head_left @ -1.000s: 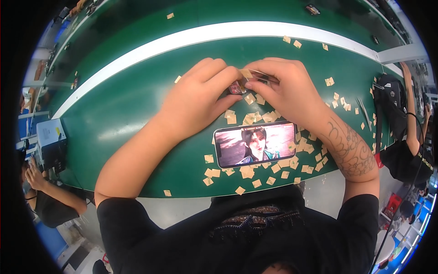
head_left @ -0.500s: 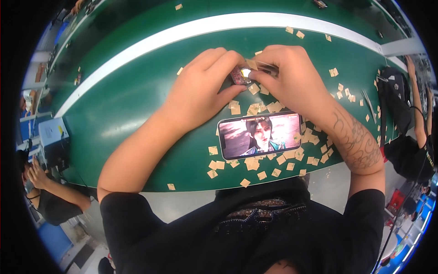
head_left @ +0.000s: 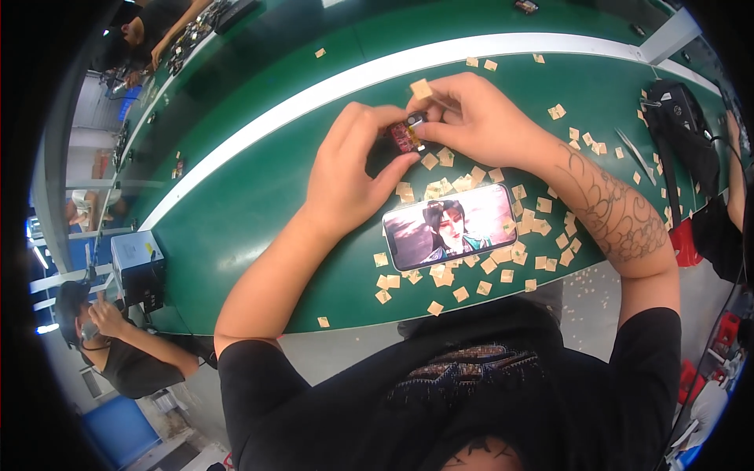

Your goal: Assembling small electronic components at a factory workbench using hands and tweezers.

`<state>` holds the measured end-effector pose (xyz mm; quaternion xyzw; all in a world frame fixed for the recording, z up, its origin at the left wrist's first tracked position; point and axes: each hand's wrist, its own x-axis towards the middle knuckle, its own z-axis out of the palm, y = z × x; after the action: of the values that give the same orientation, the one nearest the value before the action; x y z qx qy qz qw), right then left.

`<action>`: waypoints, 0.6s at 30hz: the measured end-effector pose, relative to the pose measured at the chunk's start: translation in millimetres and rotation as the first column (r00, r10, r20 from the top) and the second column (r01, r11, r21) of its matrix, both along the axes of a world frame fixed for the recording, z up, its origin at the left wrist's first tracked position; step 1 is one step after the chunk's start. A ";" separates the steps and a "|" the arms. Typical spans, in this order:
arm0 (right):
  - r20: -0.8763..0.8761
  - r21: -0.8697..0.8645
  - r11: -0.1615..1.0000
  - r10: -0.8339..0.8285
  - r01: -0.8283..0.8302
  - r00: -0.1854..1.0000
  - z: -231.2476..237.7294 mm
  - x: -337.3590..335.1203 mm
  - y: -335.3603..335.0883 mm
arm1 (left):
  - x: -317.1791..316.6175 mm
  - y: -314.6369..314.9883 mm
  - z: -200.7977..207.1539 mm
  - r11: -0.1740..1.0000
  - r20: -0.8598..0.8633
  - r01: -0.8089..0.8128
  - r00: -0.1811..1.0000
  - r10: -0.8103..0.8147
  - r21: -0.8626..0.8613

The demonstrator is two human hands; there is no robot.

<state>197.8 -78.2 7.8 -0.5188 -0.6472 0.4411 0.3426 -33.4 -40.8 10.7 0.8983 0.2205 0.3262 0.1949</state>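
Note:
Between the thumb and fingers of my left hand (head_left: 349,169) is a small red-and-black circuit board (head_left: 404,136) with a pale part on its right edge. My right hand (head_left: 479,118) is closed around slim grey tweezers (head_left: 446,101), mostly hidden in the palm. Its thumb reaches the board's right side. A tan paper square (head_left: 422,89) sits at the right index fingertip; whether it is stuck to the finger or gripped, I cannot tell. A phone (head_left: 450,228) playing an animated picture lies just below both hands.
Many tan squares (head_left: 460,294) lie scattered around the phone on the green table (head_left: 236,259). Other tweezers (head_left: 636,155) and a black bag (head_left: 682,118) lie at the right. A white divider strip (head_left: 314,82) crosses behind my hands. A person (head_left: 133,345) sits at the left.
The whole view has turned and shifted. The board now shows more of its face between my hands, and the tan square stands higher, above the right fingertips.

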 end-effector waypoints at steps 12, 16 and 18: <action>0.061 0.372 0.916 -0.184 0.148 0.981 -1.3 -6.9 -6.9 | -3.4 31.2 -10.4 0.816 -0.095 -0.177 0.984 0.150 -0.550; 0.130 0.344 0.932 -0.163 0.110 0.978 -8.0 1.8 -2.3 | -14.8 110.3 -16.3 0.923 -0.013 -0.367 0.930 0.368 -0.114; 0.214 0.416 0.906 -0.188 0.084 0.959 -15.7 5.6 2.3 | -21.6 158.4 -18.0 0.889 -0.074 -0.454 0.890 0.450 -0.057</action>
<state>203.4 -75.9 -7.8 -0.5328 -0.7238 0.2046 0.3879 -55.0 117.6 -7.2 0.8239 0.4408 0.3277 0.1397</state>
